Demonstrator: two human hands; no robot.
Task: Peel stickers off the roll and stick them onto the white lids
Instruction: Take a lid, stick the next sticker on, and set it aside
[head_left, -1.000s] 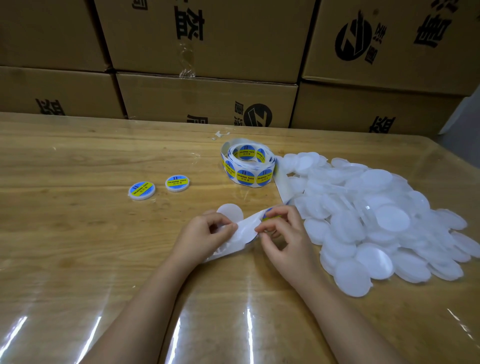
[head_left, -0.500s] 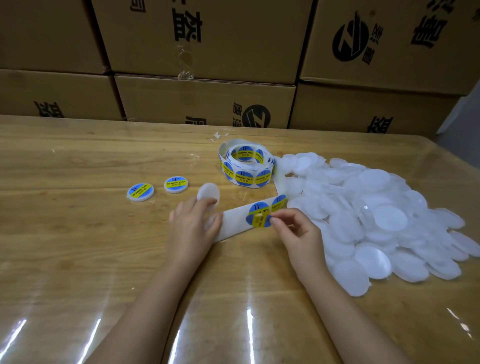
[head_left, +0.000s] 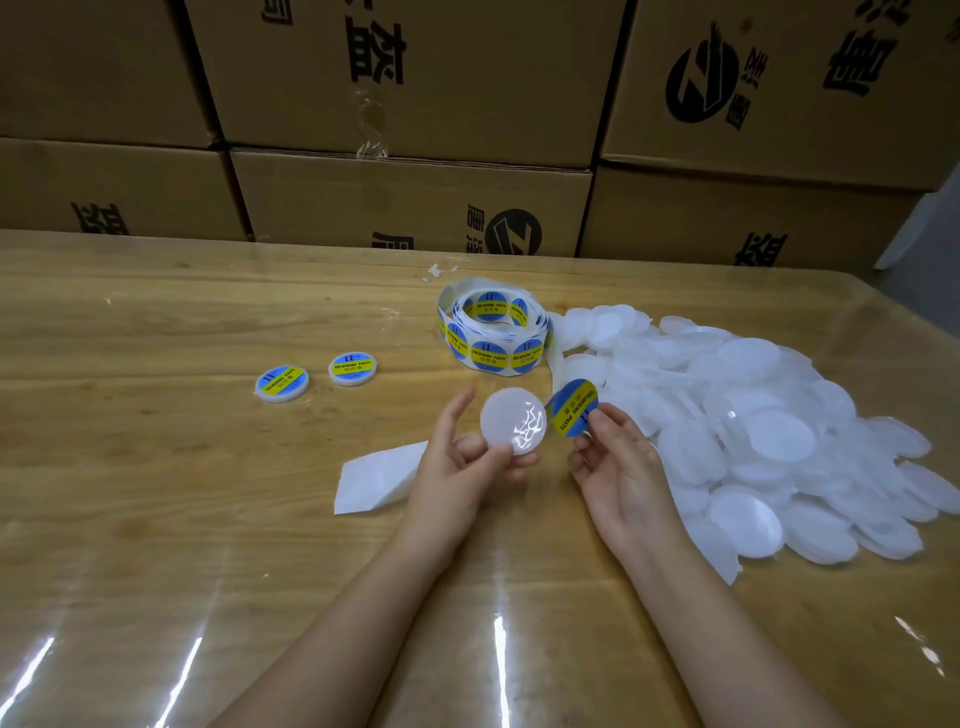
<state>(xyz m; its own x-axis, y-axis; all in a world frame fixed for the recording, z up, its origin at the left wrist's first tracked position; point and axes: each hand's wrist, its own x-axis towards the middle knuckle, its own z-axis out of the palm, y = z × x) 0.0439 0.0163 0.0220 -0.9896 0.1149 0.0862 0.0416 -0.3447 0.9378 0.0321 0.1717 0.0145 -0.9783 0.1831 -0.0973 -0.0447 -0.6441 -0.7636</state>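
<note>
- The right hand (head_left: 621, 470) pinches the peeled sticker (head_left: 574, 408) by its lower right edge between the tips of its fingers (head_left: 603, 420). Most of the disc stays free, probably to keep skin off the glue and leave room to lay it down.
- The left hand (head_left: 454, 467) grips a blank white lid (head_left: 513, 420) by the lower rim with its thumb, the other fingers (head_left: 457, 410) spread loosely behind. The lid is lifted off the table (head_left: 156, 493) with its flat top tilted toward the person, a ready target.
- The sticker sits at the lid's right rim, print side up. Whether the two touch cannot be told, and the sticker is not yet pressed on.
- The backing strip (head_left: 382, 475) lies slack behind the left hand.
- The sticker roll (head_left: 493, 332) stands just beyond the hands, with the pile of white lids (head_left: 753, 431) to its right, so both supplies are in easy reach.
- Two labelled lids (head_left: 282, 383) lie apart on the left, seemingly a finished group.
- Cardboard boxes (head_left: 415, 208) wall the far edge.
</note>
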